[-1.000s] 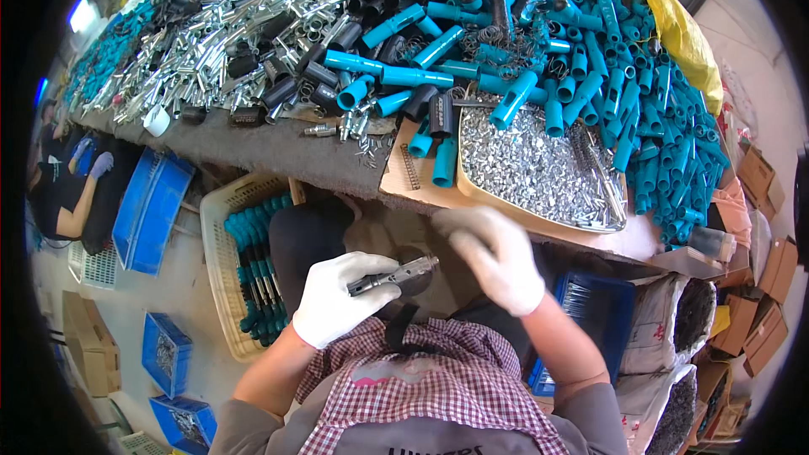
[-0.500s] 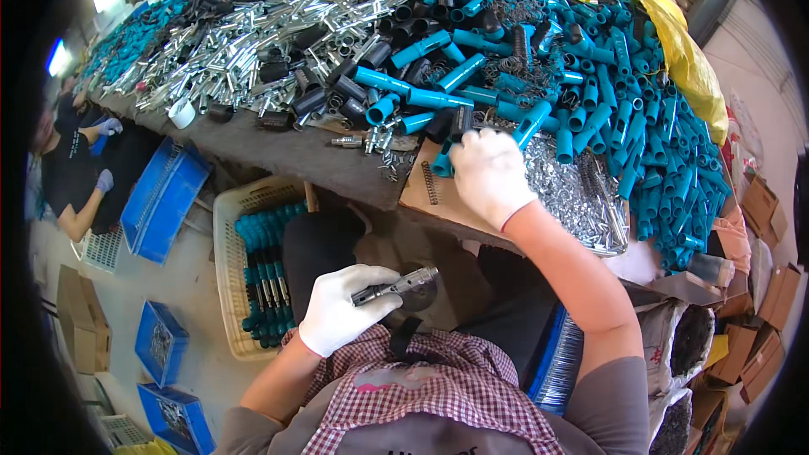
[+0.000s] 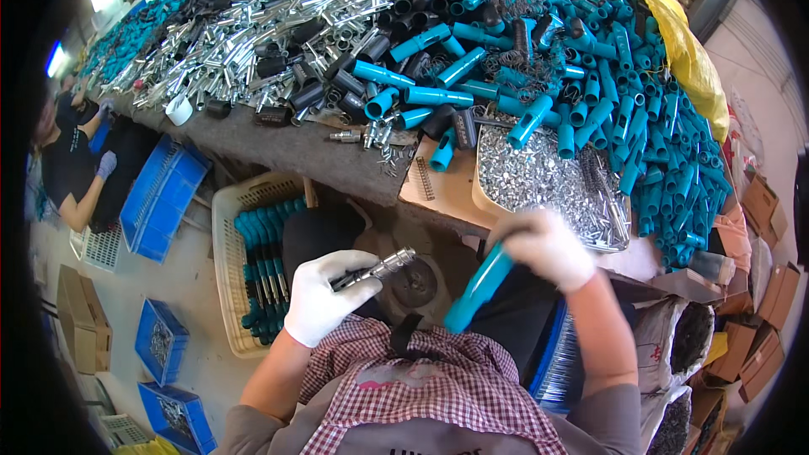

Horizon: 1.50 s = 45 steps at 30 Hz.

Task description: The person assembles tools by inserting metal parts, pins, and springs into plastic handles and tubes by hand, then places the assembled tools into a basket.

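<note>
My left hand [image 3: 323, 297], in a white glove, is closed around a silver metal shaft [image 3: 389, 265] with a ribbed, stepped end, held above my lap. Further right, my gloved right hand [image 3: 552, 248] is blurred by motion. It grips a teal plastic tube [image 3: 480, 291], whose other end points down and left above my thigh. The tube and the shaft are apart. In front of me on the table, a tray [image 3: 625, 244] of small metal pins stands beside a piece of cardboard [image 3: 462, 194] with a coil spring [image 3: 424, 179] on it.
Teal tubes [image 3: 624, 101], silver rods [image 3: 211, 59] and black sleeves heap the table. By my left leg stands a cream crate [image 3: 226, 286] of teal-handled pieces. Blue bins [image 3: 160, 341] sit on the floor. A co-worker [image 3: 72, 160] is at the far left.
My right hand has drawn back from the table toward my lap, bringing a teal tube with it. My left hand has shifted slightly left and up, still holding the metal shaft.
</note>
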Available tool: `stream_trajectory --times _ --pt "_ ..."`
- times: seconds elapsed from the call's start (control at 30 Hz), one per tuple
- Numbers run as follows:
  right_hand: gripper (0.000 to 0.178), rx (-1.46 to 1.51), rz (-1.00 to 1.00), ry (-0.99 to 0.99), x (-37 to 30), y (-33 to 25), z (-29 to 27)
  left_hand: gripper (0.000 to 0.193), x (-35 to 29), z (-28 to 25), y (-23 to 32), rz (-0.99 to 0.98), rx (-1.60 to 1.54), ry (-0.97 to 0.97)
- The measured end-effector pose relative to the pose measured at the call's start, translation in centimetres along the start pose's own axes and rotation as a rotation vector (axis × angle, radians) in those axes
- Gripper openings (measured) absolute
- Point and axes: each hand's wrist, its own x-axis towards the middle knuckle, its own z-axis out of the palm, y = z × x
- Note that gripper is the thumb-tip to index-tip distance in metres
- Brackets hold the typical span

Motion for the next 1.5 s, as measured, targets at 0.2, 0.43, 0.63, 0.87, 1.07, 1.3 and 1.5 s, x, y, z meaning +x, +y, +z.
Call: stream_trajectory --times 0.2,0.43,0.63,0.87,1.07,1.3,1.5 --pt "0.054 1.38 0.282 -0.25 -3.2 7.5 13.9 0.032 0.7 0.6 0.0 0.017 0.004 -0.046" --pt "0.066 1.023 0.057 -0.184 -6.1 5.8 14.3 0.033 0.9 0.3 -0.6 0.128 0.092 -0.107" --pt "0.042 0.362 0.003 -0.064 -4.3 4.0 6.9 0.031 1.4 -0.4 0.7 0.228 0.23 -0.312" --pt "0.041 0.289 -0.024 -0.143 -3.0 3.2 5.3 0.04 1.6 0.2 0.4 0.322 0.289 -0.525" --pt "0.046 0.337 -0.016 -0.116 -3.2 2.7 7.7 0.055 1.1 1.8 0.7 0.211 0.284 -0.575" --pt "0.051 0.395 -0.071 -0.126 -3.6 4.8 8.6 0.057 0.5 3.1 0.5 0.261 0.223 -0.627" --pt "0.047 0.341 -0.066 -0.188 -5.0 4.8 8.4 0.051 -0.5 3.8 1.0 0.337 0.207 -0.602"
